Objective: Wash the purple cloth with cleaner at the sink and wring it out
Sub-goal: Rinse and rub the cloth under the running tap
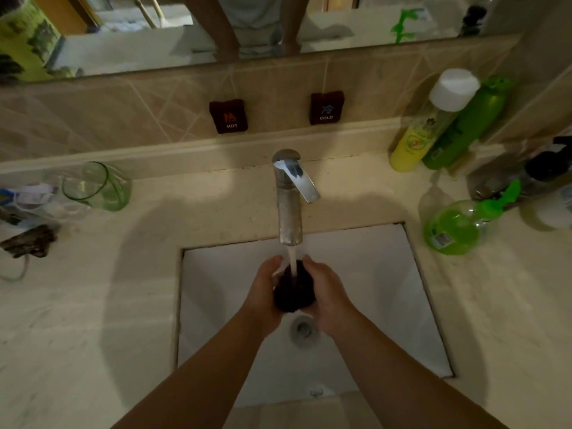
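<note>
The purple cloth point(293, 294) is bunched into a dark ball over the white sink point(387, 292). My left hand point(264, 292) grips it from the left and my right hand point(328, 292) grips it from the right. Water runs from the chrome faucet point(289, 196) straight onto the top of the cloth. The drain point(304, 329) shows just below my hands. A green bottle of cleaner point(458, 227) lies on the counter to the right of the sink.
A yellow bottle with a white cap point(424, 131) and a green bottle point(464, 125) lean against the back wall at right. A green glass point(99, 187) stands at left among clutter. Hot and cold tags point(229, 116) hang on the tiles.
</note>
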